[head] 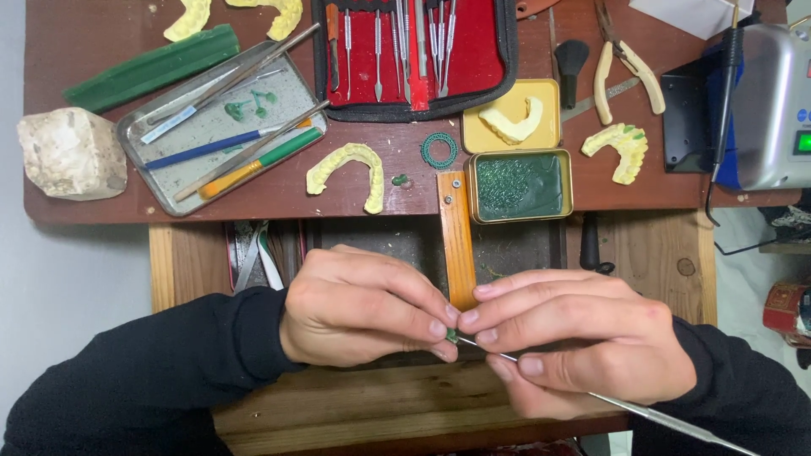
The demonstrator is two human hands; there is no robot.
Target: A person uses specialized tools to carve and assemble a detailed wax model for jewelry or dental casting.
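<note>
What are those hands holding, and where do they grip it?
The left hand pinches a tiny green piece at its fingertips. The right hand holds a thin metal tool near its tip.

Bare wood lies open along the near edge of the lower wooden shelf [338, 405], below both hands. Beyond them, an upright orange wooden peg [456, 241], a green-filled square metal tin [519, 186] and a yellow plaster dental arch [348, 173] crowd the dark reddish-brown benchtop [101, 207].
</note>
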